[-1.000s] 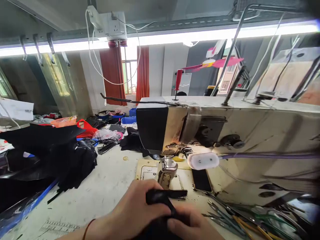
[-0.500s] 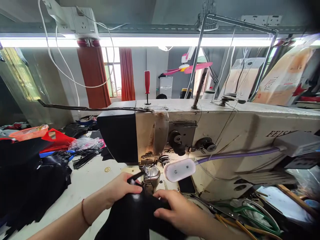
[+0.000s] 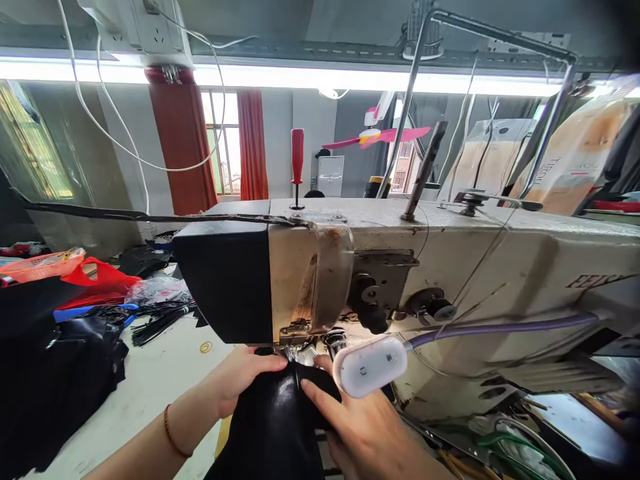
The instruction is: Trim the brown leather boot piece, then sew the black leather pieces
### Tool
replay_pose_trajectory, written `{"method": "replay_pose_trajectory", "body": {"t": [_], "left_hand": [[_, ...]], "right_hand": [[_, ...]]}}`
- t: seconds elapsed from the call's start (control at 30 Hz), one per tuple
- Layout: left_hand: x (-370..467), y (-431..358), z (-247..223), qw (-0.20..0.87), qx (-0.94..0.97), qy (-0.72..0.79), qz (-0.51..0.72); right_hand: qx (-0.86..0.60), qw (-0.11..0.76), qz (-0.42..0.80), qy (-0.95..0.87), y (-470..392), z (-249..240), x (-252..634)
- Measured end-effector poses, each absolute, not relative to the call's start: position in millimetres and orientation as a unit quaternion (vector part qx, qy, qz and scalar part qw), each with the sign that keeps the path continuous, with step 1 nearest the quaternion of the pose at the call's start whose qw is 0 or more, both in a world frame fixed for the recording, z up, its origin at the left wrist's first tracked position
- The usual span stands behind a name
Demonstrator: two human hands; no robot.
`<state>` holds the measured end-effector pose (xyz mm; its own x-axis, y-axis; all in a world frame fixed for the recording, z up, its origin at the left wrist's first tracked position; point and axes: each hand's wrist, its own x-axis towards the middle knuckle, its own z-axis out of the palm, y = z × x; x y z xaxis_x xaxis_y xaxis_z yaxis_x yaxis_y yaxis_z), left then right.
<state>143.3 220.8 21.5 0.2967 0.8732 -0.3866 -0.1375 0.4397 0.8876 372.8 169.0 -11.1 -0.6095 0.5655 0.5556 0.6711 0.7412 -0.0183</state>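
Note:
A piece of glossy black leather-like material (image 3: 273, 427) hangs down towards me from the needle area of the sewing machine (image 3: 385, 267). My left hand (image 3: 243, 377) grips its upper left edge, thumb on top and the other fingers hidden beneath. My right hand (image 3: 365, 427) holds the right part, its thumb and a finger close to the presser foot (image 3: 295, 353). Both hands are closed on the material. A white lamp (image 3: 370, 367) on a purple flexible neck partly covers my right hand. The needle point is hidden.
Black pieces (image 3: 65, 380) are heaped on the left of the white table (image 3: 165, 380), near a red bag (image 3: 100, 283) and bundled black strips (image 3: 163, 320). A red screwdriver (image 3: 297, 157) stands upright on the machine. Green-handled scissors (image 3: 515, 440) lie at lower right.
The material's upper edge has moved up to the presser foot, and both hands have shifted closer to it. My right thumb has moved inward and up. The view has come nearer the machine.

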Motion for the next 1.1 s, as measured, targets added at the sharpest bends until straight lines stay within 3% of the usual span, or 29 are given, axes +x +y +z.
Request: {"method": "replay_pose_trajectory", "body": {"t": [0.53,0.83,1.1], "left_hand": [[137,233,16,0.732,0.353,0.511,0.282],[136,239,18,0.753,0.362,0.484,0.259],[144,236,30,0.789,0.379,0.420,0.239]], "right_hand": [[-0.266,0.371,-0.146,-0.878,190,-20,372],[-0.350,0.295,-0.088,-0.885,173,-7,370],[-0.353,0.290,-0.104,-0.883,175,-14,368]]}}
